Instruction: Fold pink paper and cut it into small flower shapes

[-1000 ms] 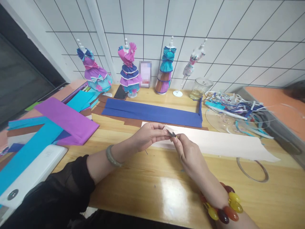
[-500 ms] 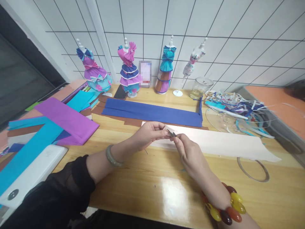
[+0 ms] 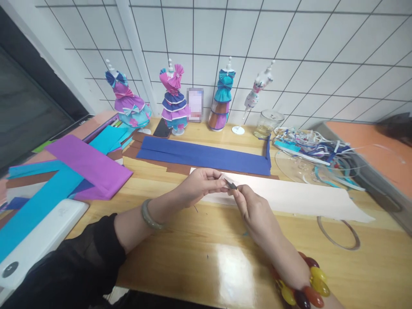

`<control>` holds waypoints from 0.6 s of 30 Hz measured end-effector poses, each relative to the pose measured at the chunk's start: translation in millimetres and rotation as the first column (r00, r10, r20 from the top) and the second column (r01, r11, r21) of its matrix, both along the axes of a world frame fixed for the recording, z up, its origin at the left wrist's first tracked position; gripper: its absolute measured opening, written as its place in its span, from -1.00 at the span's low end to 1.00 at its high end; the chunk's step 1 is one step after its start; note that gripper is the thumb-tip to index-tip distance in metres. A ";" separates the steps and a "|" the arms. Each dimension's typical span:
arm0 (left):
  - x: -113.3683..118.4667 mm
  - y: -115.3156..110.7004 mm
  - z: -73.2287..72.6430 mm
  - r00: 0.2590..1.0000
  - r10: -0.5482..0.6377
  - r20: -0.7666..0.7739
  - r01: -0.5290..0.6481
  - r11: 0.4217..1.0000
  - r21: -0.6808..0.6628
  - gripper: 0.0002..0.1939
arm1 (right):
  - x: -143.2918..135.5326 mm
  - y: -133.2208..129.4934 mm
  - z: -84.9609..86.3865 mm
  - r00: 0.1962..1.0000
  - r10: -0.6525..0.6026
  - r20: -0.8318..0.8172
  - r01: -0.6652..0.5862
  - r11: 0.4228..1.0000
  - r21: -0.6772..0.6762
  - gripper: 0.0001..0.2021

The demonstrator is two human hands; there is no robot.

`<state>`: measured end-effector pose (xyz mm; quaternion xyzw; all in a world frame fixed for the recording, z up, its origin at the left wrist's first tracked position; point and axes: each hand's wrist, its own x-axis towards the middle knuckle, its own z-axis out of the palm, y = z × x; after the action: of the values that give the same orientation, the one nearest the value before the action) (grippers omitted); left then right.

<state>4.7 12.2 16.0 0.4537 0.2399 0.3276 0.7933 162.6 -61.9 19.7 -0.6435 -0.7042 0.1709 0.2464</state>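
Observation:
My left hand (image 3: 206, 185) pinches the edge of a small pale piece (image 3: 225, 177), thin like crepe paper, between thumb and fingers. In my right hand (image 3: 254, 206) is a pair of small dark scissors (image 3: 231, 184), with the blades pointing up and left at that piece. The handles are hidden in my fingers. Both hands meet above the near left edge of a long pale pink sheet (image 3: 289, 197). Behind it lies a folded dark blue strip (image 3: 202, 155) on brown sheets (image 3: 174, 168).
Dressed mini mannequins (image 3: 128, 101) and a bare one (image 3: 254, 92) stand along the wall beside a glass jar (image 3: 269, 122). Purple (image 3: 90, 165) and turquoise strips (image 3: 41, 210) lie left, near a white device (image 3: 51, 240). Scraps (image 3: 309, 146) and a tape ring (image 3: 337, 240) are right.
The scissor blades, spread apart before, are now closer together. Both hands stay at the pale piece. The whole view has shifted slightly, with the table appearing a little lower.

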 end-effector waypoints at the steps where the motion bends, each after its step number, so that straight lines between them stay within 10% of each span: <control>1: 0.0 -0.2 0.5 1.000 -0.001 0.002 0.001 1.000 -0.009 -0.81 | -0.2 -0.1 -0.2 1.000 -0.001 -0.001 0.001 1.000 0.005 -0.63; 18: 4.5 -7.8 -4.7 0.992 0.024 0.127 -0.015 0.997 -0.074 -0.88 | -2.5 1.4 -6.4 0.999 -0.046 0.023 0.045 0.998 0.046 -0.64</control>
<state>9.2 4.4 11.3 0.4001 0.2047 0.3549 0.8198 160.1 -60.5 13.3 -0.6556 -0.6961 0.1415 0.2561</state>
